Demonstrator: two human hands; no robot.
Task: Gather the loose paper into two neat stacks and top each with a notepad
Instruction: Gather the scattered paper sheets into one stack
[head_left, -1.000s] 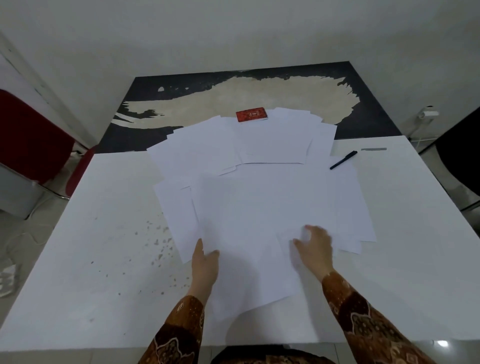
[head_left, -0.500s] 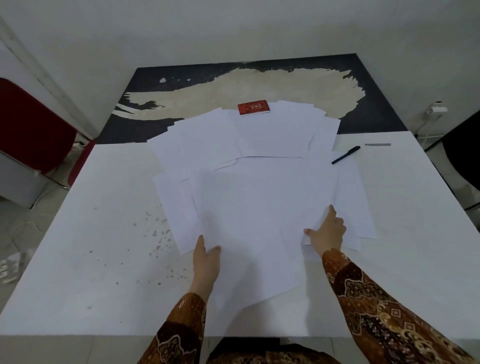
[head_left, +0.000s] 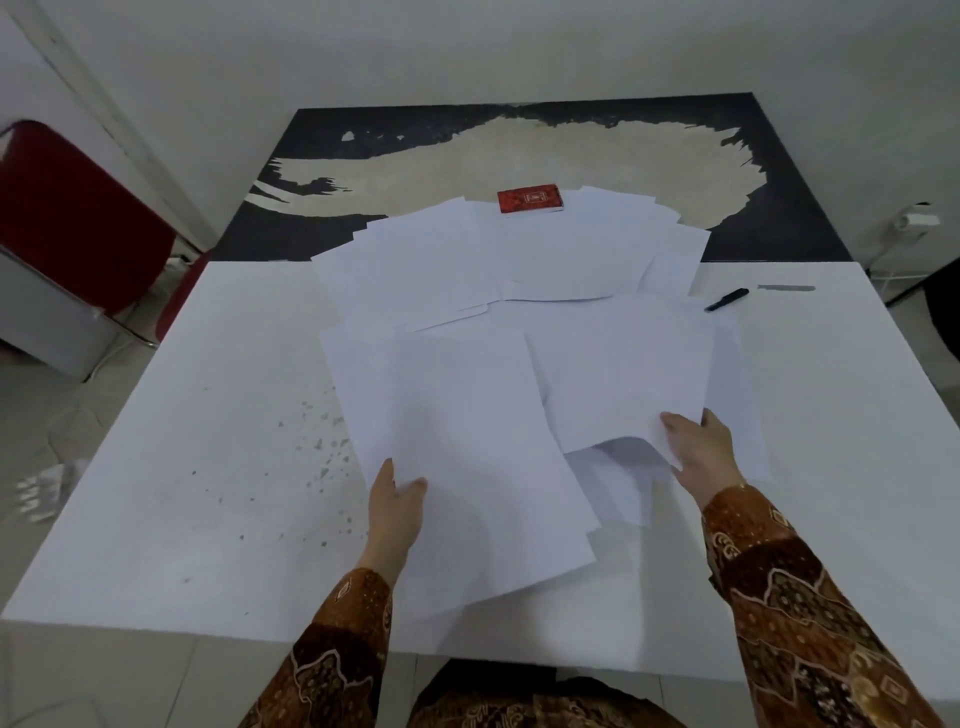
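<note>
Several loose white sheets (head_left: 467, 415) lie spread over the middle of the white table (head_left: 208, 467), overlapping each other. My left hand (head_left: 395, 504) holds the left edge of the nearest sheets, thumb on top. My right hand (head_left: 698, 449) grips the near edge of a sheet (head_left: 618, 374) and lifts it off the pile, so more paper shows beneath. A small red notepad (head_left: 530, 200) sits on the far sheets at the back. I see only this one notepad.
A black pen (head_left: 726, 300) lies at the right, beyond the paper. A dark table with a worn pale patch (head_left: 519, 145) adjoins the far side. A red chair (head_left: 67, 218) stands at the left. Grey specks (head_left: 322, 447) mark the table left of the sheets.
My right hand moved right across the pile, took hold of a sheet's near edge and raised it. My left hand stayed at the left edge of the near sheets.
</note>
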